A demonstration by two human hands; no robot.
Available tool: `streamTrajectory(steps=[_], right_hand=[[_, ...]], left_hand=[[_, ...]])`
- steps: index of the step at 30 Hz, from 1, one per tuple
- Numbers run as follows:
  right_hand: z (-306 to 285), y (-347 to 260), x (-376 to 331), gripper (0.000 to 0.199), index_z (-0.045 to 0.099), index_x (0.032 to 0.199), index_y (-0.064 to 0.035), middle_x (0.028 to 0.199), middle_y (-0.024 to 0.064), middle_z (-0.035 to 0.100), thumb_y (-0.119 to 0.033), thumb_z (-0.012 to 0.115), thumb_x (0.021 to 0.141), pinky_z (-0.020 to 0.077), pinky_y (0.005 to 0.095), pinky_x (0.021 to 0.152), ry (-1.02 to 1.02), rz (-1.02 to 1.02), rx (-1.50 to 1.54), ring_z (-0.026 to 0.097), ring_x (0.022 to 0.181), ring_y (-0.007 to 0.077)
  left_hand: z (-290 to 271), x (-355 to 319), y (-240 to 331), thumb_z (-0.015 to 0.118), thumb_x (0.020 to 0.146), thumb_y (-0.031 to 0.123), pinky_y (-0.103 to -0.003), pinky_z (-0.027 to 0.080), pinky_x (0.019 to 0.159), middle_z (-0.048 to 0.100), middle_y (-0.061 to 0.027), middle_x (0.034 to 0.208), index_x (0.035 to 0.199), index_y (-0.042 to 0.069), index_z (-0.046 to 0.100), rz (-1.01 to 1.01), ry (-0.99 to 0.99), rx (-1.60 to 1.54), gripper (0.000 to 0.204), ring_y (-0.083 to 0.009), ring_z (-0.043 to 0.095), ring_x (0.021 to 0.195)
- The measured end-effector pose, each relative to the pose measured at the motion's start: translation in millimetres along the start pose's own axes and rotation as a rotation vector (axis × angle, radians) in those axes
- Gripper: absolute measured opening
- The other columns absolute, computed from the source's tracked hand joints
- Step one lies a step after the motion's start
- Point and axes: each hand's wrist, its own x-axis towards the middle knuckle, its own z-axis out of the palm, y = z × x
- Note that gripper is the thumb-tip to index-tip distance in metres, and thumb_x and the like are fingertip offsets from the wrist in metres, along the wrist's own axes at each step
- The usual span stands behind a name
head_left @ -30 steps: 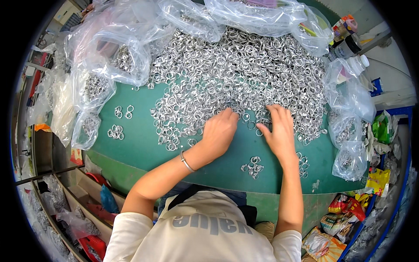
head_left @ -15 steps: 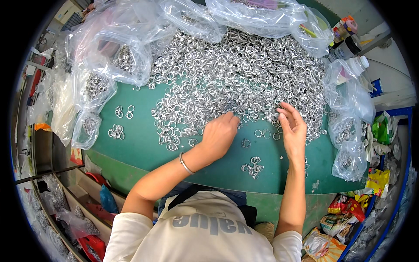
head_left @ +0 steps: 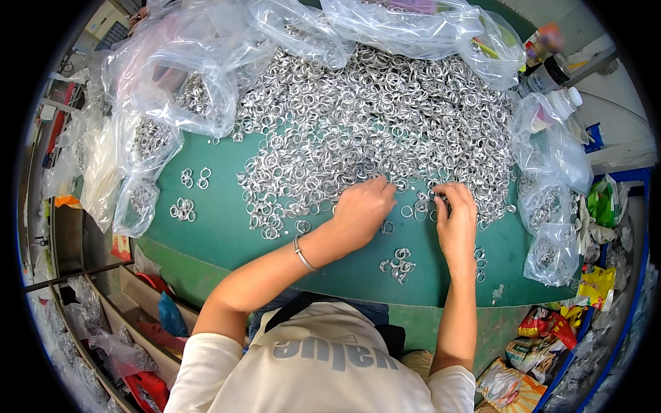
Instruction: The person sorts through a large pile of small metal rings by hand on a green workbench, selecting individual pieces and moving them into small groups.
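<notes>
A large pile of silver metal rings (head_left: 385, 110) covers the far and middle part of the green table (head_left: 227, 234). My left hand (head_left: 361, 212), with a metal bangle (head_left: 303, 253) at its wrist, is at the pile's near edge. Its fingers are curled together and point down; what they pinch is hidden. To its right, my right hand (head_left: 456, 219) has thumb and fingers bent toward each other beside loose rings (head_left: 414, 210); anything between the tips is too small to make out. Nearer me lies a small cluster of rings (head_left: 398, 265). More rings (head_left: 480, 264) show beside my right wrist.
Small ring groups (head_left: 182, 209) lie at the left. Clear plastic bags (head_left: 189, 89) holding rings line the table's left and far sides; others (head_left: 549, 255) line the right. A white-capped bottle (head_left: 566, 102) stands right. Drawers (head_left: 131, 303) are below left, bright packets (head_left: 509, 385) below right.
My left hand has moved right along the pile's near edge. My right hand has come slightly toward me and left, with its fingers bent more.
</notes>
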Motion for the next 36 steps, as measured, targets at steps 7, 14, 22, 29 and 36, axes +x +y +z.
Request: streamTrajectory(steps=[7,14,22,29,36], right_hand=[[-6,-9,-10,0.019,0.062,0.091,-0.0028,0.093,0.0096,0.058,-0.001,0.070,0.074,0.0403,0.0390,0.080,-0.080,-0.081,-0.029,0.055,0.091,0.0291],[-8,-10,-13,0.018,0.063,0.090,-0.0040,0.090,0.0077,0.057,-0.002,0.071,0.074,0.0385,0.0371,0.078,-0.149,-0.172,-0.151,0.054,0.091,0.0258],[-4,-5,3,0.016,0.065,0.092,-0.0031,0.093,0.0081,0.061,-0.006,0.070,0.078,0.0398,0.0378,0.081,0.157,-0.164,-0.129,0.056,0.092,0.0262],[-4,3,-1,0.019,0.063,0.098,-0.0005,0.093,0.0130,0.062,-0.002,0.067,0.079,0.0449,0.0408,0.081,0.092,-0.009,-0.094,0.058,0.088,0.0323],[-10,6,-11,0.030,0.060,0.110,-0.0001,0.107,0.0156,0.060,-0.001,0.065,0.080,0.0435,0.0420,0.089,-0.006,0.011,-0.146,0.055,0.099,0.0337]], left_hand=[[-15,-16,-2,0.066,0.083,0.014,-0.039,0.049,0.058,0.055,-0.0094,0.080,0.098,0.003,0.063,-0.086,-0.095,0.067,0.019,-0.0294,0.061,0.070],[-13,-25,-5,0.066,0.084,0.014,-0.040,0.048,0.054,0.055,-0.0090,0.079,0.099,0.004,0.063,-0.129,-0.092,0.071,0.018,-0.0292,0.061,0.069],[-11,-23,-3,0.066,0.084,0.014,-0.040,0.047,0.053,0.056,-0.0094,0.080,0.096,0.005,0.061,-0.177,-0.034,0.013,0.016,-0.0308,0.061,0.066],[-8,-25,-7,0.066,0.084,0.012,-0.041,0.047,0.054,0.055,-0.0104,0.082,0.094,0.004,0.061,-0.176,-0.015,0.049,0.014,-0.0318,0.060,0.066],[-6,-30,-13,0.062,0.086,0.009,-0.042,0.049,0.056,0.057,-0.0122,0.083,0.098,0.004,0.059,-0.161,-0.055,0.024,0.014,-0.0334,0.060,0.067]])
